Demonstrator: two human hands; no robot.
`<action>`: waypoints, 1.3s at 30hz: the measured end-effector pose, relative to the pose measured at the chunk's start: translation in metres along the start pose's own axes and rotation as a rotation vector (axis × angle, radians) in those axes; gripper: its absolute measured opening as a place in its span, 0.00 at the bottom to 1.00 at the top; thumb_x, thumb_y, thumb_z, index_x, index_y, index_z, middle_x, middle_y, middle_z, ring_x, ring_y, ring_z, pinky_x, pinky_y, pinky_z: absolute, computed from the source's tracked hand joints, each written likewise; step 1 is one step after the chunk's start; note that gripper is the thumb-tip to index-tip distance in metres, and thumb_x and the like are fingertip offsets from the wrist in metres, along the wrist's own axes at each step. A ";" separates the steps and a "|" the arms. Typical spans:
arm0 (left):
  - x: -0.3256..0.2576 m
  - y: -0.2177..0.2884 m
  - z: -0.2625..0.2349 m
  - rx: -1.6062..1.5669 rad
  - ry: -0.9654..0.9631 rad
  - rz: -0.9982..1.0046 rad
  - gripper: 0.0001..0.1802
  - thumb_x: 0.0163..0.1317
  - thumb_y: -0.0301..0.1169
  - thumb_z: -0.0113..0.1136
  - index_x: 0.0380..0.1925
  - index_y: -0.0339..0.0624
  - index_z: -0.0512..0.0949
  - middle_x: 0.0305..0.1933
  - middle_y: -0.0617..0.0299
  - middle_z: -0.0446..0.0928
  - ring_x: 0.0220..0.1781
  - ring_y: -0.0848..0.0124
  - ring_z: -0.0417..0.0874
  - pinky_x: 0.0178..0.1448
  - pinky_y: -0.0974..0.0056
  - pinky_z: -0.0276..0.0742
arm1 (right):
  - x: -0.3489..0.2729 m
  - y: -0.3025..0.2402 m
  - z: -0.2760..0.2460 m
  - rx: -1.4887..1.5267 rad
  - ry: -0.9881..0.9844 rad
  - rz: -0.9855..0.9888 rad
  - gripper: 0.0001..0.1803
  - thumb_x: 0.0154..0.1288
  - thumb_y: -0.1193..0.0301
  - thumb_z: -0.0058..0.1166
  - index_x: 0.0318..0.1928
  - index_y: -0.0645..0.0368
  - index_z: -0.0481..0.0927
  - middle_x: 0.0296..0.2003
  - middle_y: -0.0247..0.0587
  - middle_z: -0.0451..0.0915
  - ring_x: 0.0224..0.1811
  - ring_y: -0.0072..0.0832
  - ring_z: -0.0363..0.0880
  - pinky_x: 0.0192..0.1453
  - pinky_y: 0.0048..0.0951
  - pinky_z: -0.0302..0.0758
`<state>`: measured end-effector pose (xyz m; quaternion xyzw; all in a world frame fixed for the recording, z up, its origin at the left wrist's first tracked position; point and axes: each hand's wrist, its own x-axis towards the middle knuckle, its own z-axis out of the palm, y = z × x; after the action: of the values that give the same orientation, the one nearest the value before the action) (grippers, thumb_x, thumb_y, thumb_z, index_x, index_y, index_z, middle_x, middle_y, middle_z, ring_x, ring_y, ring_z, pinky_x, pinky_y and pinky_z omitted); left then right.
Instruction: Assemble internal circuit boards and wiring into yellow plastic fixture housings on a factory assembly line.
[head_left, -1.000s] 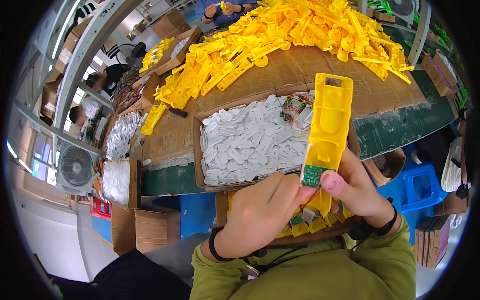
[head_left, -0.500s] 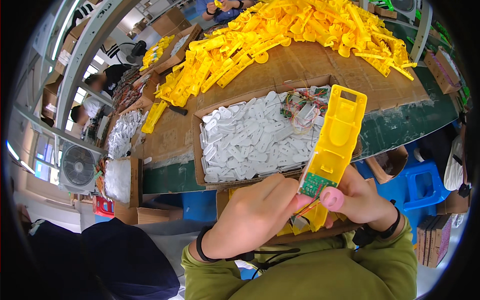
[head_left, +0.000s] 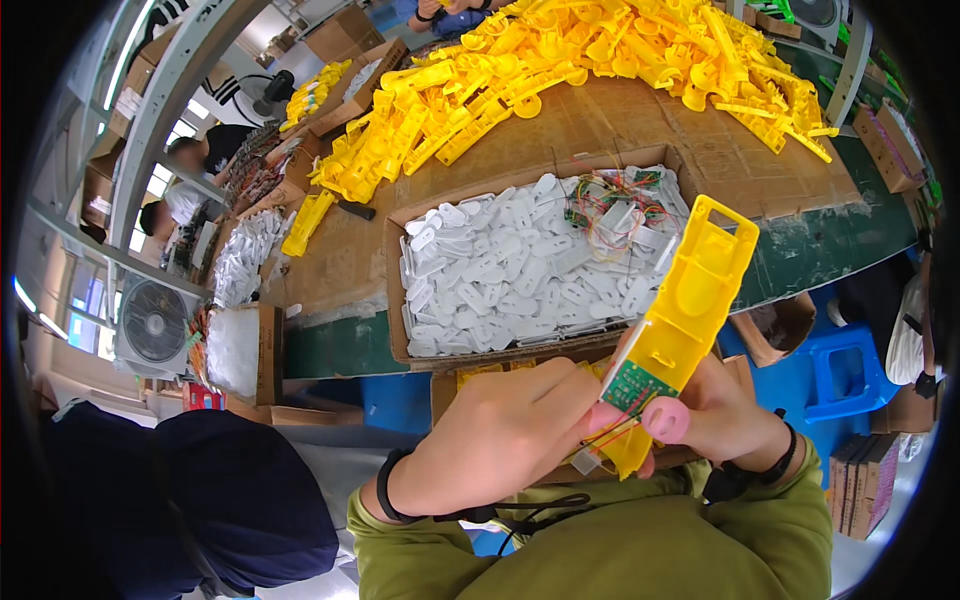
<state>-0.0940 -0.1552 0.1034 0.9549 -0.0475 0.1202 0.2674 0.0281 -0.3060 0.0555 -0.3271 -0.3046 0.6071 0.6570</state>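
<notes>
A long yellow plastic housing (head_left: 692, 298) slants up and to the right in front of me, its hollow inner side showing. My right hand (head_left: 725, 412) grips its lower part, with a pink finger cot (head_left: 665, 420) over the thumb. Inside the housing's lower half sits a green circuit board (head_left: 636, 387) with thin red wires. My left hand (head_left: 510, 425) is closed at the board's left edge, a pink-covered fingertip pressed against it. Below those fingers a small pale piece (head_left: 586, 460) shows by the wires; the left fingertips are partly hidden.
Beyond my hands lies a carton (head_left: 398, 300) of white plastic pieces (head_left: 500, 270), with wired circuit boards (head_left: 620, 215) on top. Yellow housings (head_left: 600, 50) are heaped across the table's far side. A blue stool (head_left: 850, 370) stands right; a person in dark clothes (head_left: 240, 500) is left.
Both hands and the yellow housing have shifted slightly right and downward, and the housing leans further right. The board stays in it, between my hands.
</notes>
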 end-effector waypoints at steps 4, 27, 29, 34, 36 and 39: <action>0.000 -0.003 0.000 -0.052 -0.029 -0.011 0.08 0.47 0.27 0.61 0.24 0.38 0.72 0.19 0.59 0.65 0.19 0.62 0.70 0.21 0.63 0.64 | 0.001 0.001 0.002 -0.052 0.051 0.006 0.25 0.60 0.68 0.49 0.54 0.58 0.55 0.44 0.39 0.67 0.38 0.24 0.72 0.30 0.23 0.77; -0.004 -0.014 0.023 -0.901 0.004 -0.078 0.25 0.51 0.27 0.56 0.51 0.34 0.65 0.41 0.57 0.66 0.32 0.74 0.71 0.30 0.74 0.69 | -0.001 -0.011 -0.011 -1.048 0.020 -0.338 0.40 0.52 0.64 0.59 0.60 0.63 0.52 0.34 0.39 0.76 0.17 0.23 0.73 0.21 0.21 0.68; 0.002 -0.012 0.026 -0.695 0.084 -0.045 0.24 0.54 0.27 0.55 0.52 0.34 0.65 0.44 0.57 0.68 0.33 0.75 0.72 0.26 0.76 0.69 | -0.001 -0.016 -0.009 -1.077 0.028 -0.313 0.41 0.52 0.63 0.58 0.61 0.63 0.51 0.34 0.39 0.76 0.16 0.24 0.72 0.21 0.22 0.68; 0.001 -0.013 0.028 -0.667 0.100 -0.052 0.24 0.53 0.26 0.56 0.51 0.35 0.65 0.43 0.56 0.68 0.31 0.75 0.71 0.26 0.76 0.68 | -0.006 -0.022 -0.007 -0.787 0.075 -0.144 0.29 0.51 0.64 0.59 0.50 0.67 0.67 0.35 0.41 0.76 0.30 0.31 0.76 0.35 0.26 0.70; 0.002 -0.009 0.026 -0.623 0.092 -0.059 0.24 0.53 0.26 0.56 0.51 0.35 0.65 0.42 0.56 0.68 0.30 0.75 0.71 0.26 0.76 0.68 | -0.004 -0.013 -0.015 -0.879 0.035 -0.276 0.31 0.53 0.64 0.56 0.55 0.65 0.60 0.34 0.42 0.76 0.24 0.29 0.75 0.28 0.25 0.70; 0.002 -0.006 0.026 -0.574 0.068 -0.055 0.23 0.53 0.27 0.55 0.51 0.34 0.65 0.40 0.56 0.68 0.29 0.75 0.71 0.25 0.76 0.68 | -0.005 -0.011 -0.018 -0.972 -0.001 -0.420 0.34 0.56 0.64 0.52 0.59 0.63 0.55 0.34 0.43 0.76 0.18 0.27 0.76 0.22 0.23 0.70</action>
<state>-0.0855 -0.1633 0.0797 0.8364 -0.0447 0.1264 0.5314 0.0487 -0.3123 0.0533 -0.5258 -0.6101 0.2514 0.5368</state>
